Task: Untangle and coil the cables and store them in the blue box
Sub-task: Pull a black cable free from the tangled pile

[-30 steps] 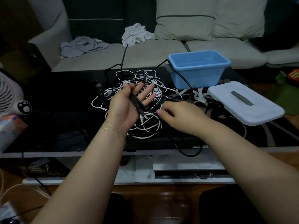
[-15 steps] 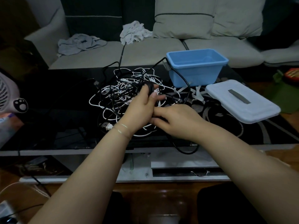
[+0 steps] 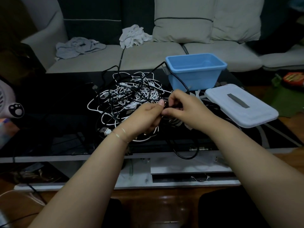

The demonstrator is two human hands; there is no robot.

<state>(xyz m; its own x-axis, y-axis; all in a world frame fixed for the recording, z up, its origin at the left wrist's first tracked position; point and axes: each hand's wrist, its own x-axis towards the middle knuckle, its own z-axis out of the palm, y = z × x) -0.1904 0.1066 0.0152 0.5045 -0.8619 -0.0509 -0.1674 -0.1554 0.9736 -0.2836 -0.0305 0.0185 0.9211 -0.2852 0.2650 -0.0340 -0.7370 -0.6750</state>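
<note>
Closest to the camera, two bare arms reach over the edge of the shiny black glass table (image 3: 49, 102). The left hand (image 3: 144, 117) has its fingers curled and its thumb pressed down, pinching a thin black cable (image 3: 166, 104). The right hand (image 3: 184, 107) sits right against it, with its fingers curled round the same black cable. The hands are held this close together, I think, so one can keep the loops still while the other winds more cable on. Just behind and under the hands lies the big messy pile of white and black cables (image 3: 131, 96), spread out on the table so each one can be picked out. One black cable hangs down over the front edge of the table. A little farther back and to the right stands the open blue plastic box (image 3: 195, 79), with nothing in it that I can see. It is near the pile so the coils can be dropped in. Its flat white plastic lid (image 3: 241, 106) lies beside it, out of the way. Farthest away is a pale grey sofa (image 3: 148, 56) with crumpled cloths on it
</note>
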